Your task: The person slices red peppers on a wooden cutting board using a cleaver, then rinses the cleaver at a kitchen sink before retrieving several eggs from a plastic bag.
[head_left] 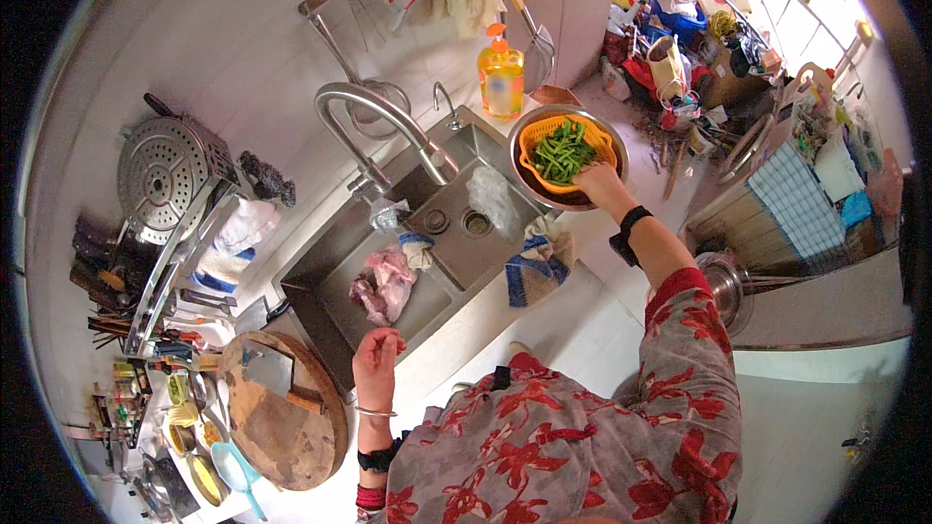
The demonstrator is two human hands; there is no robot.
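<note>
My right hand (598,183) reaches over the near rim of an orange plastic basket (601,137), its fingertips at the cut green vegetables (562,153) inside. The basket sits in a round metal bowl (518,173) beside the sink; whether the fingers grip the basket's edge or the greens cannot be told. My left hand (378,356) is loosely curled above the sink's near edge, with nothing visible in it. Just beyond it, a piece of raw meat (393,280) lies in the left basin of the steel sink (437,306). A clear plastic bag (491,196) lies in the other basin.
A curved faucet (378,113) arches over the sink. An orange soap bottle (501,80) stands behind the bowl. A striped cloth (539,266) hangs on the sink's front edge. At left, a cleaver (269,371) lies on a round wooden chopping board (269,437), near small dishes.
</note>
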